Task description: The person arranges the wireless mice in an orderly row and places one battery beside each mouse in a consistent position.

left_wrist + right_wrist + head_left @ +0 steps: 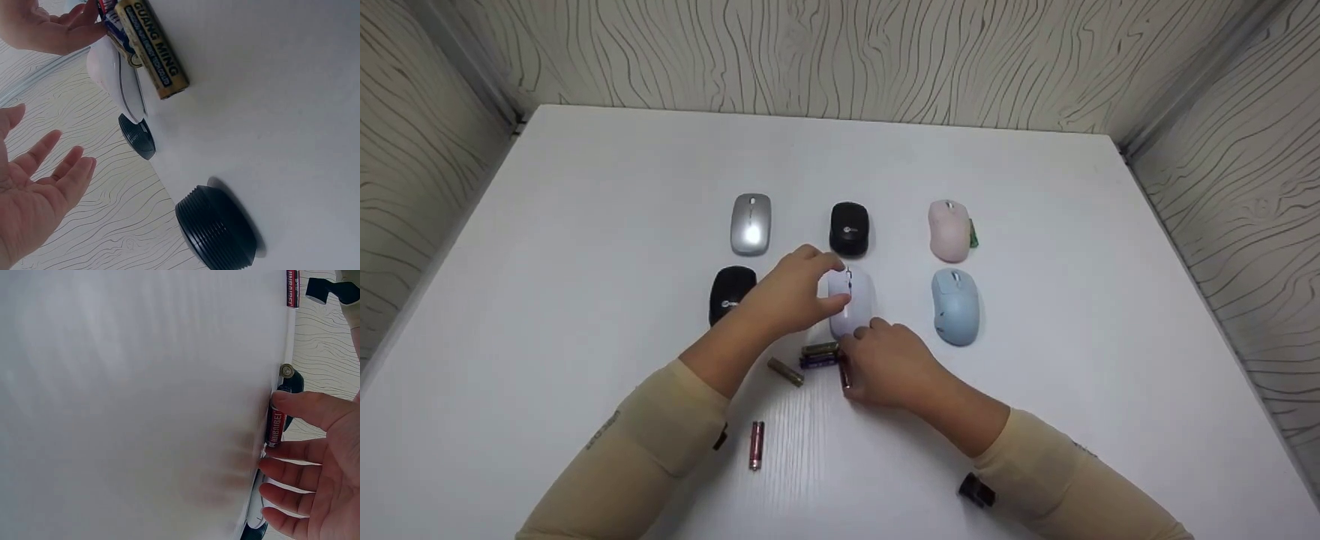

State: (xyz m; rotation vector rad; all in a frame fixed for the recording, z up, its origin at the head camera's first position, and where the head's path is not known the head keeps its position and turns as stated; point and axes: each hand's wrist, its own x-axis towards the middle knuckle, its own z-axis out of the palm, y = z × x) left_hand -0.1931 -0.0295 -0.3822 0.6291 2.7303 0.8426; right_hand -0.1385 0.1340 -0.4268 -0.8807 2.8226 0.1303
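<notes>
My left hand (791, 292) is over the left side of a white computer mouse (856, 304), thumb and fingers spread apart. In the left wrist view the left hand (42, 197) has its fingers extended and holds nothing. Just below the mouse, my right hand (894, 364) pinches a red battery (276, 422) between thumb and index finger, while its other fingers are extended. Left of that battery lie a gold battery (820, 349) and a purple-blue battery (818, 361) side by side. Another gold battery (786, 371) lies at an angle nearby.
A second red battery (756, 445) lies nearer the front. Around the white mouse are a silver mouse (751, 225), two black mice (849, 229), a pink mouse (950, 231) and a light blue mouse (957, 307). Something green (973, 234) shows beside the pink mouse.
</notes>
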